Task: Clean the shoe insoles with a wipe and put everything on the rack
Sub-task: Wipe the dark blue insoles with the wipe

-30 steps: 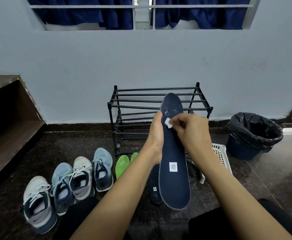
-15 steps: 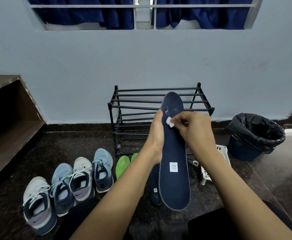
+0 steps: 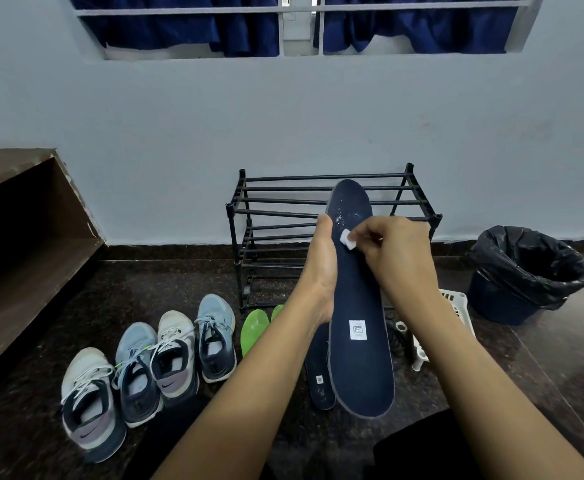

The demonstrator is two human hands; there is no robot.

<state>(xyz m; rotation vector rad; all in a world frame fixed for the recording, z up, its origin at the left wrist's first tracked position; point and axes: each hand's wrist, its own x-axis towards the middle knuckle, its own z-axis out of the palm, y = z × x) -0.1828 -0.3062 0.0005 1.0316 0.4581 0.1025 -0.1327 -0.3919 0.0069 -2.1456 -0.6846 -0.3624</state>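
Navy insole (image 3: 359, 306) between both hands

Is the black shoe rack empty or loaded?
Empty where visible: the black metal-bar shoe rack shows only bare bars; the dark blue insole hides part.

A pale blue-grey painted wall (image 3: 283, 116) fills the far side. High in it sits a white-barred window (image 3: 302, 8) hung with dark blue curtains (image 3: 179, 29). The dark speckled stone floor (image 3: 162, 282) gleams at right. A brown wooden shelf unit (image 3: 24, 237) stands left.

One wide-angle head-worn view looks forward and down, close over the hands (image 3: 322, 271) (image 3: 399, 258), facing the rack (image 3: 276, 213)
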